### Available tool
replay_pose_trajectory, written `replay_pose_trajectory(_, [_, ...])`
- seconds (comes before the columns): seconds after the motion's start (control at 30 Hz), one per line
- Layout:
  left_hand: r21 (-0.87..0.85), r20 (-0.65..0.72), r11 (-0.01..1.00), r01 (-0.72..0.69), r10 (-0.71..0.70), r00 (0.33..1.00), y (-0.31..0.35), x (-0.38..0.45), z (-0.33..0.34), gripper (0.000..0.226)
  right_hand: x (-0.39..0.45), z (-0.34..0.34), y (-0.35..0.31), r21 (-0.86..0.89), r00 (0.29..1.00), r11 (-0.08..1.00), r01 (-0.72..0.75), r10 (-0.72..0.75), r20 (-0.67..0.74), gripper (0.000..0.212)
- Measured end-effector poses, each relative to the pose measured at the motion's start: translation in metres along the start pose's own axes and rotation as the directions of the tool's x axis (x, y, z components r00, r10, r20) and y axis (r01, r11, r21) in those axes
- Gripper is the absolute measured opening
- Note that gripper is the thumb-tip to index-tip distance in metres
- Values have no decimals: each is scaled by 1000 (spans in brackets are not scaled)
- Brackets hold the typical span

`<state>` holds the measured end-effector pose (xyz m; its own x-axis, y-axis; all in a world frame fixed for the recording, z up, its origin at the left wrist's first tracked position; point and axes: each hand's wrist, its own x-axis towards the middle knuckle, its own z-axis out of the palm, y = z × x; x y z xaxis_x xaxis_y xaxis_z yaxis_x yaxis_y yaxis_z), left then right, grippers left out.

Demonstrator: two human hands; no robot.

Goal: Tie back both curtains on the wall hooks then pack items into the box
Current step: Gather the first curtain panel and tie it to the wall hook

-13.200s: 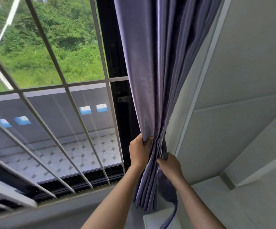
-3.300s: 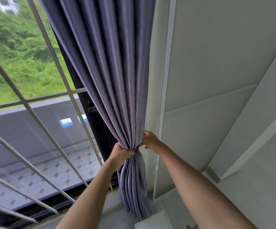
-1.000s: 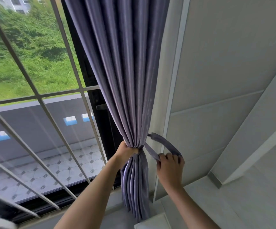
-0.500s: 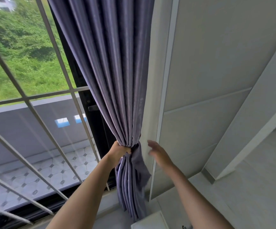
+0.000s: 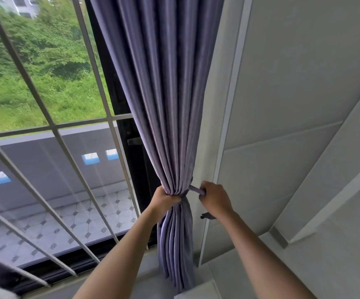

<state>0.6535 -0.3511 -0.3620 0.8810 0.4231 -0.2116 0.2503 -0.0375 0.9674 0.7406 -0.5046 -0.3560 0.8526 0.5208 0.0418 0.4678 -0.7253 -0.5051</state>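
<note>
A purple curtain [image 5: 166,104] hangs gathered at the right edge of the window. My left hand [image 5: 164,198] grips the bunched folds at waist height. Just right of it, my right hand [image 5: 214,197] is curled round the purple tieback strap [image 5: 195,189], which runs taut from the curtain's right side into my fist. A small dark wall hook [image 5: 206,216] sticks out of the white wall trim just below my right wrist. No box is in view.
The barred window [image 5: 52,130] fills the left, with its black frame [image 5: 131,147] behind the curtain. White panelled wall [image 5: 282,104] takes up the right. A white ledge [image 5: 196,292] sits below the curtain's hem.
My right hand, open beside the curtain half a second ago, now grips the strap and pulls it taut to the right. My left hand keeps holding the gathered folds.
</note>
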Motion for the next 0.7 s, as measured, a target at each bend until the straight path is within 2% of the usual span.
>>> replay_pose_trajectory(0.1, [16, -85, 997, -81, 82, 993, -15, -5, 2, 26, -33, 21, 3, -12, 1000, 1000, 14, -14, 25, 17])
replay_pose_trajectory(0.17, [130, -130, 983, -130, 147, 981, -24, -10, 7, 26, -59, 41, -1, 70, 1000, 997, 11, -12, 24, 19])
replay_pose_trajectory(0.23, [212, -157, 960, -183, 218, 963, -29, -19, 15, 27, -75, 61, -6, 113, 1000, 994, -1, 1, 5, 26])
replay_pose_trajectory(0.37, [340, -239, 915, -214, 305, 922, -37, -27, 20, 20, -87, 77, -18, 87, 1000, 996, -26, 27, -15, 42])
replay_pose_trajectory(0.47, [390, -224, 893, -226, 330, 917, -40, -32, 20, 11, -88, 78, -23, 95, 1000, 995, 0, 2, -20, 25])
replay_pose_trajectory(0.53, [395, -205, 889, -231, 330, 921, -44, -34, 20, 17, -89, 82, -26, 112, 999, 993, 34, -32, -22, 8])
replay_pose_trajectory(0.6, [329, -231, 920, -214, 298, 926, -48, -35, 18, 34, -91, 85, -29, 98, 998, 993, 61, -59, -20, 13])
replay_pose_trajectory(0.67, [283, -264, 940, -190, 267, 927, -50, -35, 16, 36, -93, 88, -33, 100, 997, 992, 81, -81, -12, 19])
replay_pose_trajectory(0.7, [314, -256, 930, -190, 275, 927, -50, -36, 15, 35, -93, 89, -34, 104, 996, 991, 89, -88, -13, 20])
